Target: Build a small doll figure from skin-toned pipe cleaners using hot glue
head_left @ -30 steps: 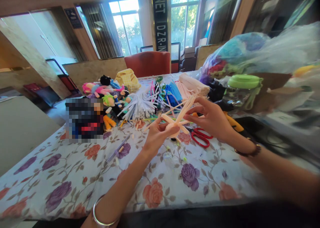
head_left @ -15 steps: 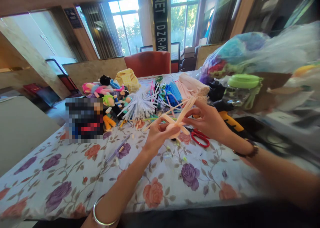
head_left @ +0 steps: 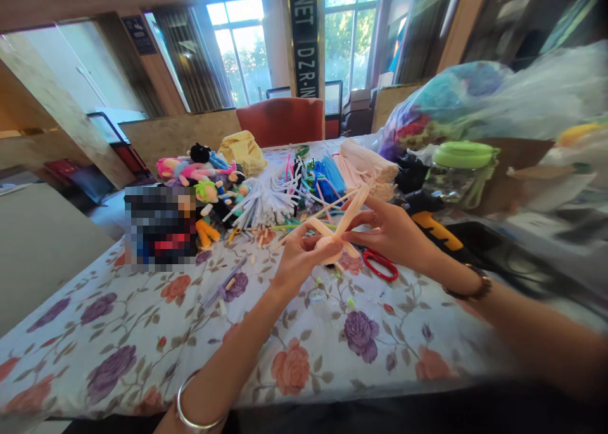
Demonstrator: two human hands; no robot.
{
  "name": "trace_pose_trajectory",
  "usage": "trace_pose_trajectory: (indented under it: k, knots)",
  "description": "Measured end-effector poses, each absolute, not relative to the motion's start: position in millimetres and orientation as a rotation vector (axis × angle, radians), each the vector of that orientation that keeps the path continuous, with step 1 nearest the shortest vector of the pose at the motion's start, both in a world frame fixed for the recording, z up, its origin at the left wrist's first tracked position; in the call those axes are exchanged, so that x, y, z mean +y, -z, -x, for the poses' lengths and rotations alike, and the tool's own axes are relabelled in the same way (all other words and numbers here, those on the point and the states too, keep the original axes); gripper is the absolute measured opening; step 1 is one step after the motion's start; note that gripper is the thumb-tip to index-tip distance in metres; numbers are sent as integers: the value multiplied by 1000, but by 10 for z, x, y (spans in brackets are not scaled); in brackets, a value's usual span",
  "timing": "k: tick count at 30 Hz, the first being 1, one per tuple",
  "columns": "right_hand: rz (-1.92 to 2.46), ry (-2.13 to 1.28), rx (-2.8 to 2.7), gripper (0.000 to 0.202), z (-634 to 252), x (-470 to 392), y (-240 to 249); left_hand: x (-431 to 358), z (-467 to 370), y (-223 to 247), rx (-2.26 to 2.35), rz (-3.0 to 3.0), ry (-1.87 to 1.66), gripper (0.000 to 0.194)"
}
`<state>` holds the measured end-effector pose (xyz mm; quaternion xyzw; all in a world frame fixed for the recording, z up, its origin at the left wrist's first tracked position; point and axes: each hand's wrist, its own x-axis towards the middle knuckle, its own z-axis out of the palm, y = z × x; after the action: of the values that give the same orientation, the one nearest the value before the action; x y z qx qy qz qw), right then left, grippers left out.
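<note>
A bundle of peach pipe cleaners (head_left: 354, 213), bent and joined near its middle, is held up over the floral tablecloth. My left hand (head_left: 300, 256) grips its lower left part between thumb and fingers. From the right, my right hand (head_left: 387, 230) pinches the bundle near the joint, its fingertips close to my left thumb. Several strands point upward and a few loops stick out to the left and below. Red-handled scissors (head_left: 380, 265) lie just under my right hand, their blades hidden.
White pipe cleaners (head_left: 268, 199), blue ones (head_left: 330, 175) and a pale pink bundle (head_left: 363, 168) lie behind my hands. Small dolls (head_left: 206, 168) sit at the back left. A green-lidded jar (head_left: 460, 171) and a yellow-handled tool (head_left: 437, 229) are at the right.
My right hand has shifted slightly left toward the joint, and the upright strands have moved a little with it. My left hand looks unchanged.
</note>
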<state>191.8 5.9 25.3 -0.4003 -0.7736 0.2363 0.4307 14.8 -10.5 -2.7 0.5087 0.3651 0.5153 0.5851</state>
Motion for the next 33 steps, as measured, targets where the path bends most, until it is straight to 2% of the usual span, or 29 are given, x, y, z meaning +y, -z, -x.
trace_pose_trajectory:
  k: [9, 13, 19, 27, 30, 33]
  knots:
    - [925, -516, -1770, 26, -1963, 114, -255, -95, -142, 28, 902, -1173, -1212, 45]
    - [964, -489, -1919, 14, -1958, 98, -290, -90, -137, 42, 899, -1190, -1212, 44]
    - [956, -418, -2135, 15, -1924, 71, -265, -97, -140, 41, 901, -1183, -1226, 43]
    - [1073, -351, -2016, 18, -1903, 46, -264, -100, -138, 37, 918, -1187, -1222, 41]
    - [1065, -451, -1947, 22, -1920, 70, -273, -98, -141, 37, 915, -1173, -1228, 41]
    - [948, -763, -1856, 26, -1943, 89, -291, -96, -141, 38, 902, -1172, -1231, 39]
